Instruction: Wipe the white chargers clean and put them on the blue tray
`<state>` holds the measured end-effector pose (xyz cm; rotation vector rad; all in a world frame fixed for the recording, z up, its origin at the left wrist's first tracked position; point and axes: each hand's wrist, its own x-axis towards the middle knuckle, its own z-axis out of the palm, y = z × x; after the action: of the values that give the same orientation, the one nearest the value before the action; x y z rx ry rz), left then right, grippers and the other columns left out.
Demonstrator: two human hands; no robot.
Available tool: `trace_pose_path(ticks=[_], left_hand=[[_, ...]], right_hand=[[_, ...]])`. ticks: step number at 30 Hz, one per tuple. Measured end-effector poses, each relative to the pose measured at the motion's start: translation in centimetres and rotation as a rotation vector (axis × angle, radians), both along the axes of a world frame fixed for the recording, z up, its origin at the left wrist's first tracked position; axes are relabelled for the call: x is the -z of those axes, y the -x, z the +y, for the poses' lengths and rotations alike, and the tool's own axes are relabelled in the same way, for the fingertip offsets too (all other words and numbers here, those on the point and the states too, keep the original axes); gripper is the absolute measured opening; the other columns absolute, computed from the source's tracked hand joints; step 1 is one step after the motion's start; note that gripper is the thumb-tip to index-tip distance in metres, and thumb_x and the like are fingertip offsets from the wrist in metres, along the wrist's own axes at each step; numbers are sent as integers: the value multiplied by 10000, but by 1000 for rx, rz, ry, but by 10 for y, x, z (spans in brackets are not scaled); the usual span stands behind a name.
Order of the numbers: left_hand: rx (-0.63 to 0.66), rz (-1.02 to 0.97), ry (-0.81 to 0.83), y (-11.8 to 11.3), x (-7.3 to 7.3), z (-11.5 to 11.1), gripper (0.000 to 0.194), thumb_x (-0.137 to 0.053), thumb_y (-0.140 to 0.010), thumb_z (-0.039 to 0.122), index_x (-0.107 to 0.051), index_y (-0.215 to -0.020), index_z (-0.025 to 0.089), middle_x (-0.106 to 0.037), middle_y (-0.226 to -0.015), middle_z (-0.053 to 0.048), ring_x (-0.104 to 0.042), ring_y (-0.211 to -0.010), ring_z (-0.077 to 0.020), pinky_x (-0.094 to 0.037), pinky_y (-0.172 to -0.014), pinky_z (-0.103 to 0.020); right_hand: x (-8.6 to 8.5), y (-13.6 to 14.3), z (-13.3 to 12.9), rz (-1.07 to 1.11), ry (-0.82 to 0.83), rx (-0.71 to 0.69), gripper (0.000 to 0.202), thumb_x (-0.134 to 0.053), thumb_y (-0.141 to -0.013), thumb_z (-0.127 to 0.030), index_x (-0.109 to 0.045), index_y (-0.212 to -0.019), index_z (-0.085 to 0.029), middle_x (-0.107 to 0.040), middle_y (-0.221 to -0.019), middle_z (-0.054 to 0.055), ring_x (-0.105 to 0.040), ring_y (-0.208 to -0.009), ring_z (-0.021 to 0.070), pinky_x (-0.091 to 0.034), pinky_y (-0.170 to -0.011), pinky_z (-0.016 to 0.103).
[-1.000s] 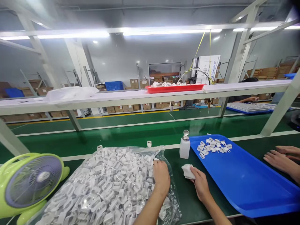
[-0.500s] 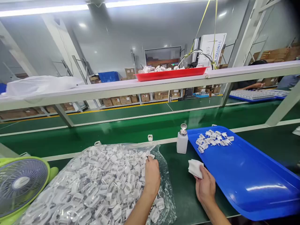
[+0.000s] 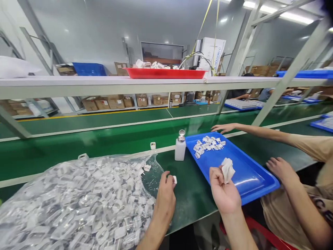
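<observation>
My left hand (image 3: 165, 194) is closed with its fingertips round a small white plastic housing (image 3: 175, 180), above the dark green table just right of the clear plastic bag (image 3: 153, 173). Many loose white plastic housings (image 3: 104, 194) fill that bag. A crumpled white cloth (image 3: 228, 170) sticks out of my closed right hand (image 3: 224, 194), which is turned palm up over the near left edge of a blue tray (image 3: 249, 173). Small white plastic parts with prongs (image 3: 208, 146) lie at the tray's far end. A white pump bottle (image 3: 180, 147) stands left of the tray.
At right, a co-worker's one hand (image 3: 223, 128) reaches the tray's far end; their other hand (image 3: 282, 169) is near its right edge. A red tray (image 3: 166, 73) of white parts rests on the shelf (image 3: 104, 86). One loose housing (image 3: 153, 145) sits beyond the bag.
The view has swung right. My left hand has left the bag with a housing, and my right hand has turned over with the cloth. A co-worker's arms have come into view by the tray.
</observation>
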<state>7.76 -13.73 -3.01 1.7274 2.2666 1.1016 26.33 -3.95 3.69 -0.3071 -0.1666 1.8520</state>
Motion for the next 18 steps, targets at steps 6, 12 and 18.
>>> trace_pose_path(ticks=[6,12,18], left_hand=[[136,-116,-66,-27,34,-10,354,-348,-948,12,-592,-1121,203,-669,-1218,-115,-646,-1162,-223,-550,-995,-422],[140,-144,-79,-27,49,-18,274,-346,-999,104,-577,-1120,190,-661,-1173,-124,-649,-1122,-227,-550,-979,-420],[68,-142,-50,-28,57,-22,373,-360,-1020,162,-494,-1368,155,-638,-1232,-161,-621,-1152,-271,-538,-973,-479]], right_hand=[[-13,8,-17,-6,-86,-19,253,-502,-904,-10,-605,-847,-234,-330,-665,-73,-359,-527,95,-392,-452,158],[-7,22,-38,-129,-99,-11,99,-539,-895,-145,-606,-870,-214,-327,-747,-56,-319,-566,90,-381,-506,182],[-15,30,-56,-313,-134,33,78,-523,-908,-235,-592,-879,-213,-322,-787,-41,-291,-603,115,-363,-518,213]])
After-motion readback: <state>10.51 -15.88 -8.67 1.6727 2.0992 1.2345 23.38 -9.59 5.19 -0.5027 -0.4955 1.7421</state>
